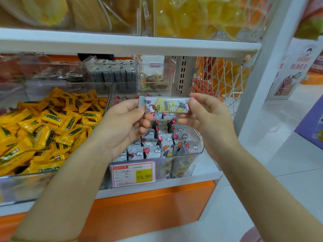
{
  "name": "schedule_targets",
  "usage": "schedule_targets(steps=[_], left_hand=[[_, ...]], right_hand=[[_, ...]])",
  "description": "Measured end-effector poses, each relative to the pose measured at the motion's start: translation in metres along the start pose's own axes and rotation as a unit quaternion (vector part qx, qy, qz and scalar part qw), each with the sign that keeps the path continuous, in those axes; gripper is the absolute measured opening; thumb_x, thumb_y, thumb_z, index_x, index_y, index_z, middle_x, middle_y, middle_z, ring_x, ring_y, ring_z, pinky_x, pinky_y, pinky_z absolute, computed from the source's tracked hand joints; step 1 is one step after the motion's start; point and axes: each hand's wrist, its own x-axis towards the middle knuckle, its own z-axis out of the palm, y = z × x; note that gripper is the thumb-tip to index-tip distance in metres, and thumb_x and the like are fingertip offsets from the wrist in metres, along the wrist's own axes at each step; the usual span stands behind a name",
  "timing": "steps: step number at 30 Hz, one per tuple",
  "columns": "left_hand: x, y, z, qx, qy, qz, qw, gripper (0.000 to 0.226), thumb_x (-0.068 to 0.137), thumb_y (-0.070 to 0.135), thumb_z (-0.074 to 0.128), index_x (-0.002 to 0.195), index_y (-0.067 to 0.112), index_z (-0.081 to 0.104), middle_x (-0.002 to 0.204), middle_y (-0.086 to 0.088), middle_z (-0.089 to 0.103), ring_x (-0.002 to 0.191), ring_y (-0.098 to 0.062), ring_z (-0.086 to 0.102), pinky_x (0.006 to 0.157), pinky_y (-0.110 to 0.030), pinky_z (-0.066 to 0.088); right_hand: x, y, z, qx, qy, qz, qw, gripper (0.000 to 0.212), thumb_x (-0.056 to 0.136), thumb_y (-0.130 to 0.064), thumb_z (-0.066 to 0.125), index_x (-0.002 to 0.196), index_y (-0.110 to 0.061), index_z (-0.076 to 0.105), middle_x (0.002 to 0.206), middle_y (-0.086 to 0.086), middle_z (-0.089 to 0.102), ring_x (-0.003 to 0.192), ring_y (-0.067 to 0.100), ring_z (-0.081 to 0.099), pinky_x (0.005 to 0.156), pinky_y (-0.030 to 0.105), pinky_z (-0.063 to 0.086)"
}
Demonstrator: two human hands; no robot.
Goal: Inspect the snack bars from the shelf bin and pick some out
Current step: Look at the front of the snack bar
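**A:** How will that slim, white foil-wrapped snack bar with the cartoon print handle?

**B:** Light, I judge; it looks like a single portion. The wrapper seems thin and glossy, so it is likely a little slippery and quick to crinkle. The bar spans level between the two hands without sagging, so it is probably stiff, though it could snap if bent.

**A:** Where is the best hold?

**B:** At the flat crimped ends, or lightly across the middle with the thumb in front and the fingers behind. It needs no hard squeeze.

**A:** And where is it?

**B:** It is raised and lies lengthwise and level, printed face toward the camera. Below it is the clear plastic shelf bin, where the other white wrapped bars stand packed in rows. It touches nothing but the hands.

**A:** The hands?

**B:** The left hand pinches the left end, thumb on the front and fingers curled behind. The right hand pinches the right end in much the same way. Both forearms reach forward and up from the bottom of the view, palms turned inward toward each other.

**A:** Anything beside it?

**B:** A heap of yellow-wrapped sweets fills the bin to the left. A red-and-yellow price tag sits on the front of the bars' bin.
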Motion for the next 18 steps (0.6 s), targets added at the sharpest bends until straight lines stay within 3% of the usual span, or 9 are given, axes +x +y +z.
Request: schedule_targets(steps=[4, 6, 8, 11, 14, 18], left_hand=[[0.0005, 0.0014, 0.0004, 0.024, -0.012, -0.007, 1.000, 0.025, 0.086, -0.007, 0.046, 0.102, 0.002, 0.063, 0.073, -0.006, 0.061, 0.054, -0.007, 0.057, 0.043, -0.016, 0.043], [0.0005, 0.0021, 0.0017, -0.006, -0.003, -0.013, 1.000, 0.013, 0.086, 0.004, 0.054, 0.096, 0.001, 0.063, 0.075, -0.007, 0.057, 0.053, -0.008, 0.058, 0.042, -0.017, 0.042], [0.0006, 0.0007, 0.0018, 0.011, 0.016, -0.004, 1.000, 0.015, 0.088, 0.021, 0.059, 0.093, 0.007, 0.063, 0.076, -0.004, 0.058, 0.054, -0.007, 0.057, 0.044, -0.018, 0.044], [0.0007, -0.0036, 0.0016, 0.070, 0.029, 0.027, 0.997, 0.015, 0.093, 0.021, 0.053, 0.099, 0.011, 0.064, 0.082, -0.005, 0.060, 0.056, -0.005, 0.057, 0.050, -0.017, 0.047], [0.0003, -0.0036, 0.0018, 0.093, 0.032, 0.048, 0.994, 0.016, 0.093, 0.014, 0.053, 0.104, 0.012, 0.064, 0.088, -0.009, 0.063, 0.060, -0.007, 0.059, 0.055, -0.017, 0.050], [-0.0011, -0.0006, 0.0017, 0.099, 0.023, 0.069, 0.992, 0.023, 0.090, 0.011, 0.056, 0.111, 0.016, 0.064, 0.097, -0.009, 0.066, 0.064, -0.007, 0.060, 0.055, -0.017, 0.050]], right_hand=[[-0.0019, 0.0000, -0.0009, -0.082, 0.006, -0.057, 0.995, 0.023, 0.093, 0.002, 0.048, 0.094, -0.019, 0.057, 0.088, 0.001, 0.055, 0.060, 0.015, 0.068, 0.070, 0.030, 0.059], [-0.0023, -0.0006, -0.0003, -0.091, -0.005, -0.059, 0.994, 0.027, 0.092, 0.005, 0.046, 0.091, -0.020, 0.057, 0.089, 0.002, 0.054, 0.062, 0.017, 0.068, 0.071, 0.031, 0.059], [-0.0030, -0.0009, 0.0015, -0.062, -0.022, -0.035, 0.997, 0.021, 0.091, 0.003, 0.046, 0.089, -0.015, 0.058, 0.095, 0.015, 0.057, 0.065, 0.019, 0.068, 0.074, 0.038, 0.059], [-0.0036, 0.0008, 0.0036, -0.063, -0.024, -0.031, 0.997, 0.012, 0.093, -0.012, 0.053, 0.081, -0.009, 0.053, 0.099, 0.029, 0.058, 0.074, 0.023, 0.069, 0.072, 0.041, 0.059], [-0.0030, 0.0041, 0.0046, -0.094, -0.011, -0.057, 0.994, 0.010, 0.090, -0.011, 0.059, 0.083, -0.010, 0.052, 0.082, 0.014, 0.059, 0.074, 0.019, 0.069, 0.067, 0.038, 0.060], [-0.0016, 0.0073, 0.0042, -0.106, -0.023, -0.050, 0.993, 0.006, 0.086, -0.017, 0.061, 0.088, -0.020, 0.066, 0.088, 0.003, 0.067, 0.089, 0.022, 0.066, 0.077, 0.046, 0.057]])
